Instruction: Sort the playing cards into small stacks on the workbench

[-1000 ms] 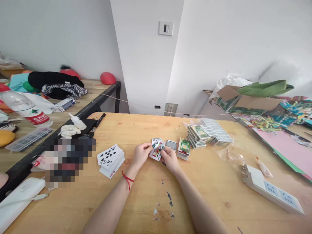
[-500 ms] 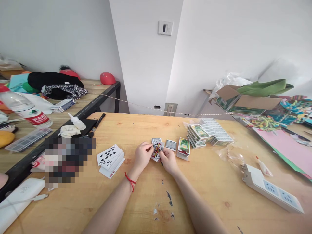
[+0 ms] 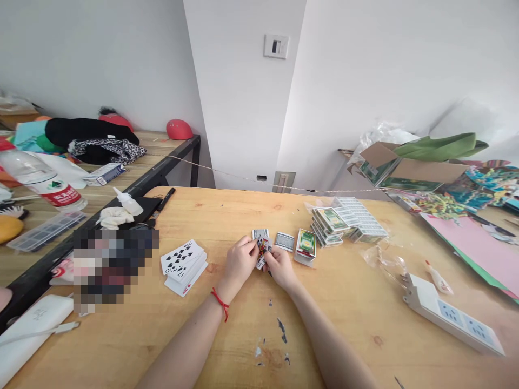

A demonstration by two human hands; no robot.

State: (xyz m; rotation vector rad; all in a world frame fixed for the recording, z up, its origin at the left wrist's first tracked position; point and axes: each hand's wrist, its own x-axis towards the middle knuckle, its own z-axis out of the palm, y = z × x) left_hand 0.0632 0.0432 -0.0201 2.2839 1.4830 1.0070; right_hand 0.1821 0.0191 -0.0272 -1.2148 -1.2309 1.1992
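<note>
So a face card [image 3: 261,249] is held over the wooden table [image 3: 227,210], pinched along its left side by the closed thumb and fingers of the left hand [image 3: 240,263] and along its right by the right hand [image 3: 283,268], also closed. Whether extra cards are tucked behind can't really be told. Looks like a bend or slip could be caused by an uneven squeeze. The left face-down card [image 3: 259,233] might get nudged by low fingertips, and the green card box [image 3: 307,244] might get bumped by a rightward swing.
</note>
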